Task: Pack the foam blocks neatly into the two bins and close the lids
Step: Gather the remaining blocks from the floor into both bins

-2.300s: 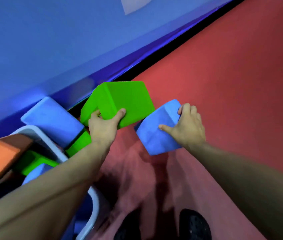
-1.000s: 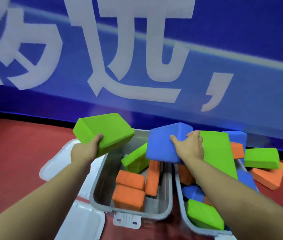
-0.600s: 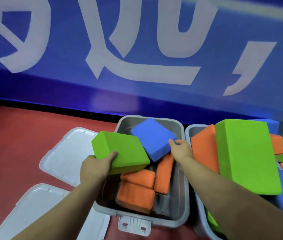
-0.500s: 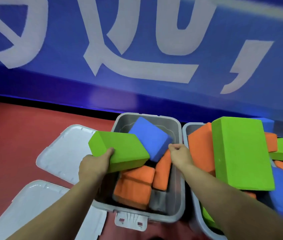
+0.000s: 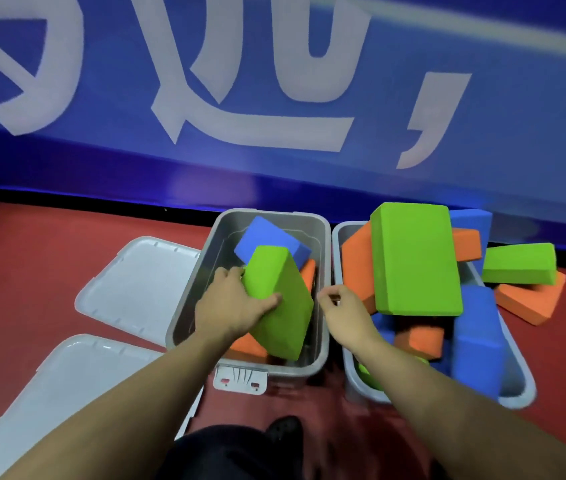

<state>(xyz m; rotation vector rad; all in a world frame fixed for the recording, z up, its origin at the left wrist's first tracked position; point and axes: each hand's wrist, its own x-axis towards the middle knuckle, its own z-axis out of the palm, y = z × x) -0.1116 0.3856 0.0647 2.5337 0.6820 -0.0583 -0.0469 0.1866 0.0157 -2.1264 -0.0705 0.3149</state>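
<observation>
Gripping a green foam block (image 5: 280,303) along its left edge, the left hand (image 5: 229,306) tips it into the left bin (image 5: 184,306), long axis running diagonally from far-left to near-right over orange blocks (image 5: 247,344). The right hand (image 5: 342,313), loosely curled and apparently empty, hovers just beside it, by the overfilled right bin (image 5: 517,379).

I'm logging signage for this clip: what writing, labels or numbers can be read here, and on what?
"," : a large white comma on the blue wall banner.
Large white Chinese characters on the same banner: cropped by the top edge and blurred, so they cannot be read.
Latch tab of the left bin: moulded ribs only, no text.
Foam blocks, lids: no writing visible.
</observation>
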